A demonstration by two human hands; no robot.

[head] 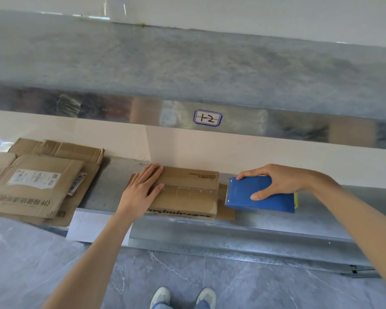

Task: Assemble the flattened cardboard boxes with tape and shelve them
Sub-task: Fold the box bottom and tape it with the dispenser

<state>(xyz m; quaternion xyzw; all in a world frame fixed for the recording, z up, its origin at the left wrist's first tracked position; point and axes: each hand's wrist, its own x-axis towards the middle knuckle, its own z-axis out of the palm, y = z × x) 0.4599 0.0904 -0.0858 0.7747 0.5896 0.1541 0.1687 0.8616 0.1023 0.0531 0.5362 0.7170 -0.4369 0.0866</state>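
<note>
A small brown cardboard box (187,192) sits on the lower metal shelf (321,210), its top flaps folded shut. My left hand (140,190) lies flat with straight fingers on the box's left end, pressing the flaps down. My right hand (276,181) grips a blue tape dispenser (259,197) just right of the box, with its toothed edge near the box's right end. A flap of cardboard (225,210) lies under the dispenser's front.
A pile of flattened cardboard boxes (36,184) lies on the shelf at the left. The upper metal shelf (187,70) carries a label marked 1-2 (207,118). A white sheet (85,226) hangs off the shelf's front edge. My shoes (183,297) stand on the grey tiled floor.
</note>
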